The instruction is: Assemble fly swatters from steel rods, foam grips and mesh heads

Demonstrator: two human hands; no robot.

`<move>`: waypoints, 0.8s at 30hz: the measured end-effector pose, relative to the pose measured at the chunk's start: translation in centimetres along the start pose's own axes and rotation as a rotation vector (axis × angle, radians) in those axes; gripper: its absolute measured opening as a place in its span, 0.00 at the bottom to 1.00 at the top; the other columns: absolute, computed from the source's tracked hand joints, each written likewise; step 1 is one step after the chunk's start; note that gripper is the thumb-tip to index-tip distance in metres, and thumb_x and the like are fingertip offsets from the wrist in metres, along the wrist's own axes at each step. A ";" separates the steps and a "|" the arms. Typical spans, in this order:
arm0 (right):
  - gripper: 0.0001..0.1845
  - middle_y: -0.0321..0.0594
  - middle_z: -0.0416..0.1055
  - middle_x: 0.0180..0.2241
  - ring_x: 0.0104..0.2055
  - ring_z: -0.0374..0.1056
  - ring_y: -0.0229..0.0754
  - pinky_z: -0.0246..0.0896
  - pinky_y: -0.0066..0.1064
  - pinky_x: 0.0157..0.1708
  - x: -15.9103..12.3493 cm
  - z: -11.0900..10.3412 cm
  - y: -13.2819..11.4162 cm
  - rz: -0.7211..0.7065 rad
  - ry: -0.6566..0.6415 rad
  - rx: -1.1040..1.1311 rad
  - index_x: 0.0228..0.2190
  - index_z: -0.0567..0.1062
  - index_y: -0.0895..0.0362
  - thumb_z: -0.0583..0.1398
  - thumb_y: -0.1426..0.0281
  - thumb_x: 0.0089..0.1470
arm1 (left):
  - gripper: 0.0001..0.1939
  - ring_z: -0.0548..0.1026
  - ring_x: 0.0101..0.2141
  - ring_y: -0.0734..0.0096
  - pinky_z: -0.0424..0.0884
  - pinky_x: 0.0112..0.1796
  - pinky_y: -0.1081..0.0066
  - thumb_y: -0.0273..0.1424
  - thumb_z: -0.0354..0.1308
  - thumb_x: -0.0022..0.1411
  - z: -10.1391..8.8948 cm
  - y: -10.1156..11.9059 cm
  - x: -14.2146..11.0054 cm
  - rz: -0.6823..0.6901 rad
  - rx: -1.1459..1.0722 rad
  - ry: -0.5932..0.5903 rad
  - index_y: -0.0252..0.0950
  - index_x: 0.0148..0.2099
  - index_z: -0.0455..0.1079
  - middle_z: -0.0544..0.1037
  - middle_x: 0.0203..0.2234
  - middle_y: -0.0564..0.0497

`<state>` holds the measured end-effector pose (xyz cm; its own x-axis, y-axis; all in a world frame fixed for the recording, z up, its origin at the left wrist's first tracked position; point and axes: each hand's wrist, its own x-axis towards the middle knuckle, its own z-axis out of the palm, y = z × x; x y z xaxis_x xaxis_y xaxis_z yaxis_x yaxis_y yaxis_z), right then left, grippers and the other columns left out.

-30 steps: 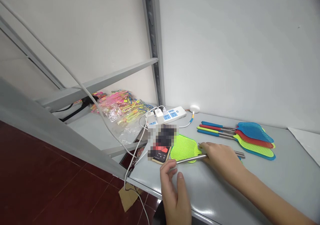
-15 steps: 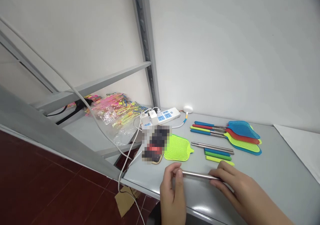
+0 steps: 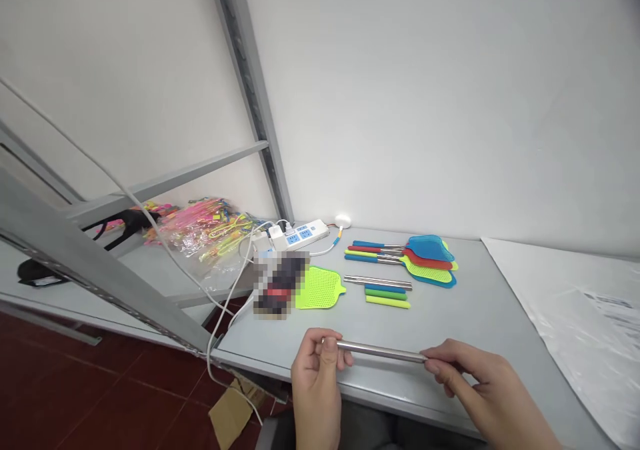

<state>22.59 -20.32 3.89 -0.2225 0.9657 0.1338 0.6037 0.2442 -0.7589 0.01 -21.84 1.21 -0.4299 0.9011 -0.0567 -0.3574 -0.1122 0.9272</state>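
A slim metal rod (image 3: pixel 383 352) spans the gap between my two hands, over the table's front edge. My left hand (image 3: pixel 317 377) is closed around its left end, thumb on top. My right hand (image 3: pixel 475 380) pinches the right end between thumb and fingers. Beyond the rod lie more metal rods (image 3: pixel 377 283) side by side, with a blue grip sleeve (image 3: pixel 385 289), a green one (image 3: pixel 385 295) and a yellow one (image 3: pixel 388 301) in front of them. A loose yellow-green fly swatter head (image 3: pixel 321 288) lies to their left. Several whole fly swatters (image 3: pixel 431 258) are stacked behind.
A power strip (image 3: pixel 300 235) with plugs and white cables stands near the wall. Bagged colourful items (image 3: pixel 200 227) fill the left shelf beyond a metal upright (image 3: pixel 250 90). White sheeting (image 3: pixel 565 310) covers the right side. Cardboard (image 3: pixel 230 413) lies on the floor.
The view has swung right, so the table's things appear further left. Both hands still hold the rod; my right hand's grip now sits at its very end, showing more of the rod.
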 end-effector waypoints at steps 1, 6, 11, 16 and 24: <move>0.15 0.35 0.72 0.21 0.24 0.69 0.39 0.65 0.25 0.24 -0.4 -0.4 0.1 -0.003 0.020 0.019 0.31 0.80 0.51 0.57 0.58 0.60 | 0.18 0.70 0.24 0.73 0.66 0.30 0.74 0.46 0.63 0.59 0.3 0.2 -0.5 0.010 -0.005 -0.032 0.35 0.34 0.70 0.67 0.20 0.56; 0.13 0.34 0.71 0.18 0.23 0.69 0.39 0.66 0.26 0.25 -2.3 -2.2 -0.8 -0.048 0.119 0.164 0.33 0.82 0.52 0.60 0.58 0.57 | 0.15 0.70 0.25 0.74 0.67 0.32 0.73 0.43 0.61 0.63 1.2 1.3 -2.3 0.040 -0.049 -0.149 0.35 0.36 0.70 0.66 0.19 0.57; 0.10 0.36 0.74 0.19 0.24 0.72 0.41 0.69 0.29 0.29 -4.1 -2.3 -2.3 0.030 0.202 0.390 0.30 0.82 0.53 0.65 0.60 0.52 | 0.13 0.70 0.26 0.76 0.67 0.34 0.74 0.42 0.59 0.65 1.5 2.3 -3.4 0.028 -0.139 -0.185 0.36 0.37 0.69 0.66 0.20 0.57; 0.10 0.40 0.79 0.28 0.31 0.76 0.44 0.73 0.31 0.34 -5.1 -2.4 -1.8 0.088 0.224 0.645 0.36 0.79 0.53 0.65 0.61 0.54 | 0.13 0.70 0.25 0.75 0.67 0.33 0.74 0.42 0.60 0.64 2.1 3.2 -4.5 0.093 -0.115 -0.188 0.37 0.38 0.69 0.67 0.20 0.57; 0.05 0.36 0.75 0.27 0.31 0.72 0.39 0.68 0.30 0.34 -6.9 -3.6 -1.2 -0.031 0.343 0.555 0.36 0.77 0.51 0.64 0.65 0.57 | 0.12 0.71 0.26 0.75 0.67 0.34 0.73 0.42 0.57 0.66 2.8 2.6 -4.8 0.062 -0.003 -0.316 0.38 0.39 0.69 0.69 0.21 0.58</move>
<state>26.12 -26.92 6.16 0.0789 0.9547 0.2870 0.0953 0.2793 -0.9555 3.45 -25.24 4.94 -0.1726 0.9779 0.1179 -0.3408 -0.1716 0.9243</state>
